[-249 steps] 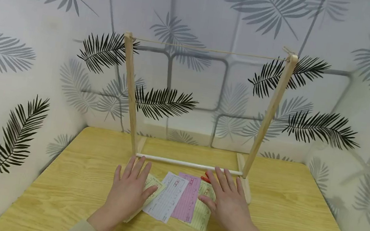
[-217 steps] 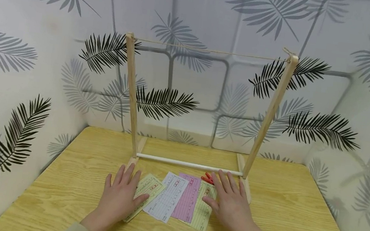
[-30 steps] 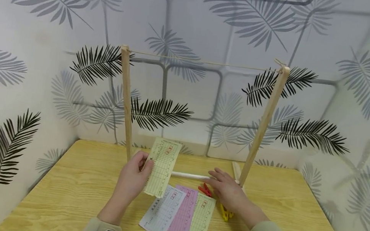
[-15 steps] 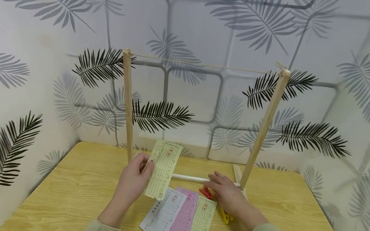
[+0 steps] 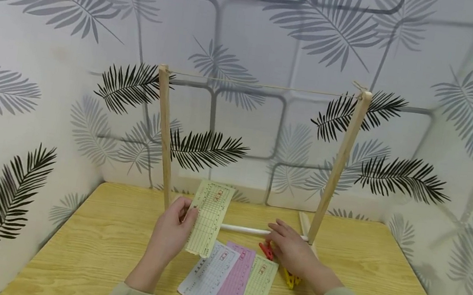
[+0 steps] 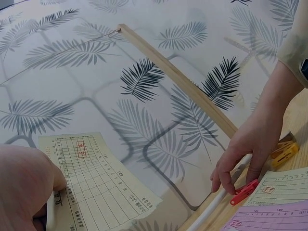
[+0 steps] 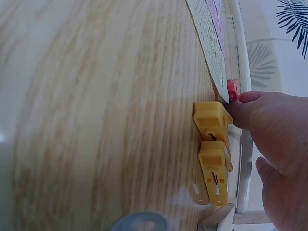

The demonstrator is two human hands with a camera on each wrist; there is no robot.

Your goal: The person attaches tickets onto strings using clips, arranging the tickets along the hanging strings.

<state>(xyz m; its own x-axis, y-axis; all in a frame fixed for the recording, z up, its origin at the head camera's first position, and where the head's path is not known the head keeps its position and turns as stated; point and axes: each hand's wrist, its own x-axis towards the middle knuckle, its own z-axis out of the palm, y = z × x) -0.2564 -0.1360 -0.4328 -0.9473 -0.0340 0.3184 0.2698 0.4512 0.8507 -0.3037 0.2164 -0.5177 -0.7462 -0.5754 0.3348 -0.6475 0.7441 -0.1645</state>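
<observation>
My left hand [image 5: 170, 235] pinches a pale yellow printed receipt slip [image 5: 211, 218] along its left edge, thumb in front, raised off the table. In the left wrist view, the slip [image 6: 98, 183] shows a ruled grid and a red stamp. My right hand [image 5: 290, 247] reaches down behind the papers, its thumb and fingers pinching a red plastic clothespin [image 5: 266, 251] near the tabletop. The right wrist view shows only a bit of this red clothespin [image 7: 232, 89] at the fingertips. Several yellow clothespins [image 7: 211, 149] lie beside the right hand, partly hidden in the head view.
A white slip [image 5: 209, 274], a pink slip [image 5: 237, 283] and another yellow slip [image 5: 259, 288] lie fanned on the wooden table [image 5: 87, 247]. Behind stands a wooden frame [image 5: 340, 165] with a string [image 5: 262, 85] across its top and a white rod [image 5: 244, 229] low down.
Since the oldest frames, my left hand has lifted the yellow slip from the table. My right hand has moved in over the clothespins; in the last half second the red one has turned slightly.
</observation>
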